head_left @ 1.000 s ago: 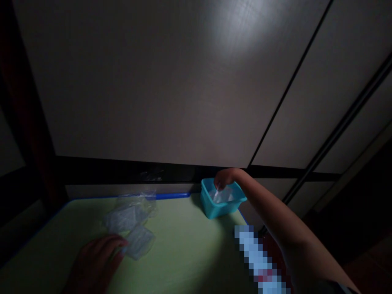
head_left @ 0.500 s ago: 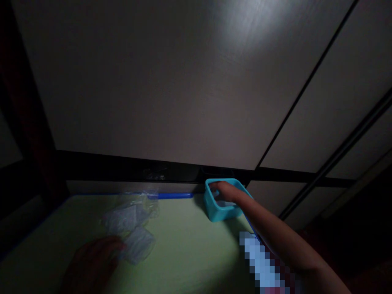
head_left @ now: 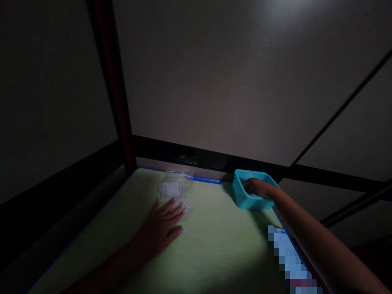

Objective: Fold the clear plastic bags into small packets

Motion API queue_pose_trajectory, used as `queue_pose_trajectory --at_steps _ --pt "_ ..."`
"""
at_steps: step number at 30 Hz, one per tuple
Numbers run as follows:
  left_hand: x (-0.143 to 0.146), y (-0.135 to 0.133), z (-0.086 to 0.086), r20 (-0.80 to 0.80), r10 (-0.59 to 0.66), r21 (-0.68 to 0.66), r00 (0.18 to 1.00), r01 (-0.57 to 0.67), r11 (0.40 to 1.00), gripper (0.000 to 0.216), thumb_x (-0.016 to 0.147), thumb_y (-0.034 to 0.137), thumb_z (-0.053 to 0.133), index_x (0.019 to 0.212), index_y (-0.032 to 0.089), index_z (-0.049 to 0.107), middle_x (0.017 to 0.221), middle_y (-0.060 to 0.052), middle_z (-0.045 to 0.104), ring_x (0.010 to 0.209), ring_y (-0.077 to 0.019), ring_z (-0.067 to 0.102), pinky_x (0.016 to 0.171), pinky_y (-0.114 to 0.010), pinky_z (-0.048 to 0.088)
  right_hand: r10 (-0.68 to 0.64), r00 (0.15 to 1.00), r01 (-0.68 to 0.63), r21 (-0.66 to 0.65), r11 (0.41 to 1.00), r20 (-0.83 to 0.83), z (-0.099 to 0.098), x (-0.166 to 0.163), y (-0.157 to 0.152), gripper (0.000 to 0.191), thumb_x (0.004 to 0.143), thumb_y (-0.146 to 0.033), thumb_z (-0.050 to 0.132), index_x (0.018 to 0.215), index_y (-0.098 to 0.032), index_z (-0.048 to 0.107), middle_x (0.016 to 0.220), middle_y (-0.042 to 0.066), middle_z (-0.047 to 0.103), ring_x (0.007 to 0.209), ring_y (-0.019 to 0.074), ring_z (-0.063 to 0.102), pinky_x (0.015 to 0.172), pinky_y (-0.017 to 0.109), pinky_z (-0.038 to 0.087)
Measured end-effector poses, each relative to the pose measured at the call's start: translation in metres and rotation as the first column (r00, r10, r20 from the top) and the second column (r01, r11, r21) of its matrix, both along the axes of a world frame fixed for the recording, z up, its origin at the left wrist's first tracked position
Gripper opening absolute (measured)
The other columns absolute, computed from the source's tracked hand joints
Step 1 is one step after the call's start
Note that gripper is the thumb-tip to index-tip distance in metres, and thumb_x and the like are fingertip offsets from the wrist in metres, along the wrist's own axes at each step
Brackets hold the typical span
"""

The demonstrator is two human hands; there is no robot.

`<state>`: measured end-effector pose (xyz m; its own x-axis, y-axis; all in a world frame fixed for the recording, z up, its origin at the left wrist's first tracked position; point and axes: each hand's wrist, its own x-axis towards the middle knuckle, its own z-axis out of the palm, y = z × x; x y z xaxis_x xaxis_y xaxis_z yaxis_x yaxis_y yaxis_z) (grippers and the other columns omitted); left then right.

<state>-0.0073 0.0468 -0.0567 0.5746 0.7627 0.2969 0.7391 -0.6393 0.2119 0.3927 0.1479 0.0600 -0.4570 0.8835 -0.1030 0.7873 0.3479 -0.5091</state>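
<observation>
My left hand (head_left: 162,228) lies flat on a pale green table (head_left: 214,249), fingers spread, with the fingertips resting on clear plastic bags (head_left: 175,192). A small turquoise bin (head_left: 241,196) stands at the table's far right corner. My right hand (head_left: 260,188) reaches into that bin; its fingers are down inside and hidden by the rim and the dim light.
The table has a blue edge (head_left: 205,179) and sits against a dark rail and a pale wall (head_left: 229,81). A dark red post (head_left: 112,81) rises at the far left corner. A blurred bluish patch (head_left: 288,261) lies by my right forearm.
The view has swung left and closer. My left hand now shows fully, flat on the bags. My right hand has gone from above the bin's rim down into the bin.
</observation>
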Motion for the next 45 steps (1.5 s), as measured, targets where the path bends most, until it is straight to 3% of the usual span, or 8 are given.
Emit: queue_pose_trajectory --at_steps 8,11,13,19,25,35,39,45 --pt "0.007 -0.022 0.013 0.039 -0.123 -0.149 0.992 0.128 0.981 0.049 0.089 0.035 0.053 0.136 0.040 0.043 0.142 -0.003 0.049 0.140 -0.0290 0.028 0.109 -0.065 0.009 -0.171 0.929 0.268 0.277 0.923 -0.327 0.041 -0.029 -0.035 0.030 0.083 -0.047 0.053 0.079 -0.019 0.058 0.067 0.002 0.061 0.063 0.0154 0.057 0.060 0.026 0.043" --pt "0.015 -0.033 0.019 0.046 -0.179 -0.130 0.983 0.184 0.974 0.052 0.089 0.034 0.053 0.139 0.037 0.040 0.146 -0.003 0.044 0.139 -0.0278 0.029 0.110 -0.062 0.016 -0.063 0.924 0.130 0.154 0.980 -0.377 0.017 -0.078 -0.065 0.029 0.085 -0.046 0.052 0.080 -0.018 0.060 0.069 0.002 0.061 0.063 0.0144 0.055 0.060 0.026 0.043" --pt "0.019 -0.035 0.022 0.087 -0.106 -0.065 0.991 0.112 0.992 0.048 0.089 0.033 0.052 0.137 0.030 0.046 0.144 -0.006 0.046 0.136 -0.0281 0.035 0.109 -0.058 0.024 -0.018 0.963 0.053 0.121 0.991 -0.270 -0.012 -0.112 -0.081 0.023 0.081 -0.039 0.059 0.080 -0.017 0.064 0.077 0.004 0.064 0.067 0.0146 0.055 0.062 0.026 0.042" --pt "0.016 -0.025 0.014 0.180 0.152 0.098 0.972 -0.172 0.980 0.037 0.084 0.033 0.055 0.114 0.014 0.066 0.125 -0.015 0.062 0.126 -0.0341 0.044 0.104 -0.052 0.037 -0.252 0.967 0.243 0.162 0.956 0.042 -0.073 -0.173 -0.098 0.033 0.077 -0.049 0.065 0.078 -0.016 0.066 0.080 0.006 0.062 0.080 0.0185 0.053 0.070 0.029 0.039" --pt "0.014 -0.022 0.007 0.168 0.159 0.069 0.973 -0.173 0.983 0.036 0.080 0.030 0.061 0.112 0.016 0.067 0.126 -0.015 0.061 0.127 -0.0366 0.042 0.104 -0.055 0.036 -0.312 0.942 0.296 0.132 0.946 0.126 -0.073 -0.193 -0.104 0.027 0.076 -0.047 0.066 0.085 -0.021 0.067 0.101 0.008 0.061 0.102 0.0259 0.049 0.075 0.034 0.038" --pt "0.013 -0.019 0.005 0.246 0.170 0.021 0.954 -0.181 0.983 0.048 0.066 0.031 0.075 0.111 0.018 0.066 0.122 -0.014 0.062 0.122 -0.0369 0.044 0.100 -0.052 0.039 -0.307 0.949 0.298 0.111 0.948 0.075 -0.078 -0.209 -0.126 0.018 0.071 -0.030 0.069 0.085 -0.021 0.064 0.105 0.007 0.059 0.104 0.0259 0.048 0.076 0.034 0.035" --pt "0.010 -0.014 0.008 0.285 0.145 0.021 0.947 -0.158 0.987 0.028 0.077 0.028 0.065 0.104 0.021 0.067 0.115 -0.008 0.064 0.116 -0.0288 0.048 0.101 -0.045 0.039 -0.307 0.951 0.309 0.098 0.946 -0.036 -0.079 -0.206 -0.128 0.009 0.070 -0.022 0.069 0.076 -0.022 0.063 0.097 0.002 0.062 0.102 0.0232 0.049 0.075 0.032 0.030" --pt "0.007 -0.010 0.008 0.326 0.173 0.016 0.929 -0.189 0.982 0.009 0.071 0.020 0.067 0.080 0.020 0.064 0.106 -0.010 0.063 0.113 -0.0310 0.046 0.099 -0.047 0.038 -0.342 0.937 0.348 0.096 0.933 -0.076 -0.079 -0.202 -0.126 0.031 0.069 -0.032 0.073 0.096 -0.023 0.061 0.102 0.004 0.061 0.103 0.0246 0.048 0.076 0.033 0.029"
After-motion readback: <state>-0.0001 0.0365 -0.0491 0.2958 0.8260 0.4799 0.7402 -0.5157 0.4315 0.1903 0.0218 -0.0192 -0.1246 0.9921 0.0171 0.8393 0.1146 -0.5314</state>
